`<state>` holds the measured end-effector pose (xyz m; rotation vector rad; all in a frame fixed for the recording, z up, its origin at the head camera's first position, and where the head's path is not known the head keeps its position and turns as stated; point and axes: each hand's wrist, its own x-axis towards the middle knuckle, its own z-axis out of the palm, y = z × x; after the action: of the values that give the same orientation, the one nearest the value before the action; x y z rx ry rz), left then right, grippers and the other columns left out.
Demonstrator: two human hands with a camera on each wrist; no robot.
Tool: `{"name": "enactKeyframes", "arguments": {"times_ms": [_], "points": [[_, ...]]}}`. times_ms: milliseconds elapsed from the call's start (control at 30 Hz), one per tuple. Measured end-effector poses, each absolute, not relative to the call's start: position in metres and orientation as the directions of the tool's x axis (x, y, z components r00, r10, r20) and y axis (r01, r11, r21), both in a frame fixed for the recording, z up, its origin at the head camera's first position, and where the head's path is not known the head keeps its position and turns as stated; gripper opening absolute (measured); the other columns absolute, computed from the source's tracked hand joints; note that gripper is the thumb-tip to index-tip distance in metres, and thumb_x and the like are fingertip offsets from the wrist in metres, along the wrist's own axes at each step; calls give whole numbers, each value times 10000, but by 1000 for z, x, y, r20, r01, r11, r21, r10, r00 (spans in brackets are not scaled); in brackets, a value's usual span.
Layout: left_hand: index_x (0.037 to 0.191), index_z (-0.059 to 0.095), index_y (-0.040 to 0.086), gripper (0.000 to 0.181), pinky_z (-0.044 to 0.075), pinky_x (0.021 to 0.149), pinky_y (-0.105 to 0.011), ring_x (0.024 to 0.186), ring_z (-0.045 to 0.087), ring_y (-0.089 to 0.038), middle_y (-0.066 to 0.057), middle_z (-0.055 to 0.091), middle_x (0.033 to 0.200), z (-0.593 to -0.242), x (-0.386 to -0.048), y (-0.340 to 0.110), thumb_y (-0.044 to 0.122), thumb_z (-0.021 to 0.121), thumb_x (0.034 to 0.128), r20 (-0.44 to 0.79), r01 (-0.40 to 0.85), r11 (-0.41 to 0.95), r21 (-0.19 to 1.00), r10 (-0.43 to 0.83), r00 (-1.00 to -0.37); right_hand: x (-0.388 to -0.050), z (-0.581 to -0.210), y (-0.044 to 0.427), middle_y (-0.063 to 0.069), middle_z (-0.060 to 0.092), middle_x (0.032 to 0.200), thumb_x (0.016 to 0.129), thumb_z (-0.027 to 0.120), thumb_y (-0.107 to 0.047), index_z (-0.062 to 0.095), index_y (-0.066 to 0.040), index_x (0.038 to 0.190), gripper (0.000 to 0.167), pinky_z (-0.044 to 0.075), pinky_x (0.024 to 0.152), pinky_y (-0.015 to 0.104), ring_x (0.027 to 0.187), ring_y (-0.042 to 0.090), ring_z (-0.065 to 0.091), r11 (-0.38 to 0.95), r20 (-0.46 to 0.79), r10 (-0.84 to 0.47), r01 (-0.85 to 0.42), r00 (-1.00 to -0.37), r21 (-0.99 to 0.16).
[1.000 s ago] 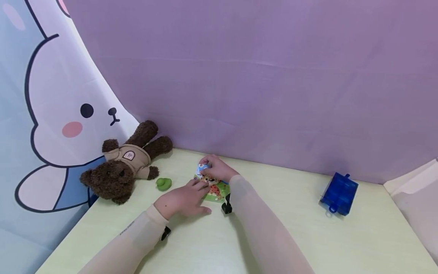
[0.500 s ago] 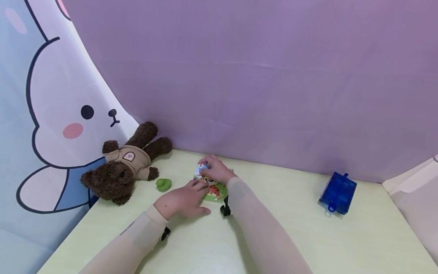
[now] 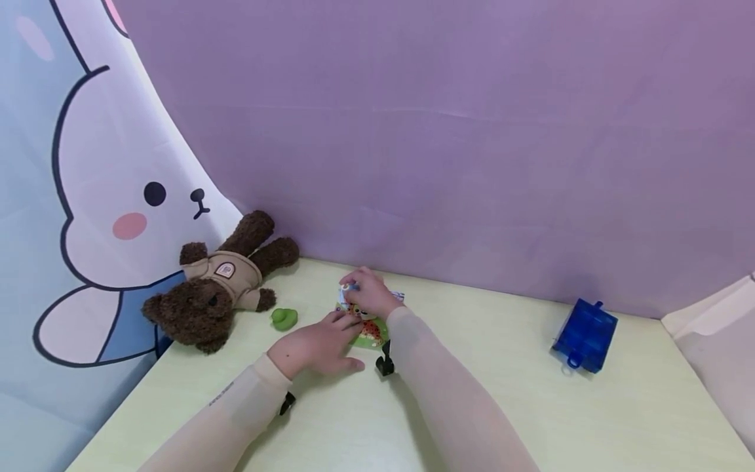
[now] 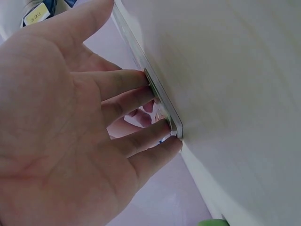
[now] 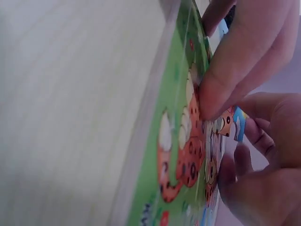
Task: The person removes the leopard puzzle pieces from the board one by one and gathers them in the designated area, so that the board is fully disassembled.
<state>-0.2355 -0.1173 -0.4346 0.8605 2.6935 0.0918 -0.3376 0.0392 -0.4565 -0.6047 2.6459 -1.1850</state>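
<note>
A flat picture board (image 3: 374,336) with a spotted orange animal on green lies on the pale table, also seen in the right wrist view as a green board (image 5: 164,127). My left hand (image 3: 315,344) rests across its left part, fingers extended; in the left wrist view the left hand (image 4: 89,117) touches the board's edge with several fingertips. My right hand (image 3: 373,294) pinches a small blue and white piece (image 3: 347,292) at the board's upper left. The right wrist view shows that piece (image 5: 239,125) tilted up from the board, partly behind fingers.
A green toy duck (image 3: 284,319) sits left of my left hand. Farther left a brown teddy bear (image 3: 227,282) in a beige shirt lies against the printed backdrop. A translucent blue container (image 3: 586,335) stands at the right. The purple curtain (image 3: 448,164) hangs behind the table.
My right wrist and forearm have shifted slightly to the left, and the board's upper right corner now shows beside the hand. The left hand has stayed in place on the board.
</note>
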Motion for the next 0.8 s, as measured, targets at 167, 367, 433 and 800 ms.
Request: {"name": "enactKeyframes", "arguments": {"times_ms": [167, 367, 433, 800], "points": [[1673, 359, 93, 854, 253, 1373, -511, 1666, 215, -399, -81, 296, 1780, -435, -236, -116, 631, 563, 1043, -275, 555, 818, 148, 573, -772, -336, -454, 39, 41, 563, 1537, 1018, 690, -185, 708, -139, 1360, 346, 380, 1225, 637, 1467, 370, 407, 628, 7, -405, -284, -914, -724], [1677, 356, 111, 850, 281, 1363, -511, 1660, 229, -397, -64, 309, 1775, -436, -236, -116, 633, 567, 1041, -277, 548, 824, 141, 565, -777, -337, -452, 42, 77, 588, 1430, 1025, 675, -174, 709, -126, 1359, 339, 501, 1152, 552, 1365, 331, 511, 605, 0, -423, -283, -906, -744], [1678, 355, 113, 850, 298, 1356, -511, 1662, 224, -394, -62, 309, 1775, -436, -236, -116, 632, 571, 1040, -279, 544, 826, 147, 562, -778, -337, -452, 43, 85, 593, 1401, 1021, 677, -168, 710, -119, 1353, 337, 522, 1126, 530, 1320, 319, 546, 599, -2, -424, -279, -906, -751], [1680, 342, 98, 869, 307, 1352, -501, 1662, 226, -389, -73, 294, 1781, -434, -236, -117, 647, 553, 1041, -282, 555, 820, 142, 570, -771, -341, -453, 49, 88, 582, 1364, 1033, 682, -132, 716, -127, 1333, 302, 575, 810, 319, 1046, 222, 629, 571, -36, -417, -231, -908, -788]]}}
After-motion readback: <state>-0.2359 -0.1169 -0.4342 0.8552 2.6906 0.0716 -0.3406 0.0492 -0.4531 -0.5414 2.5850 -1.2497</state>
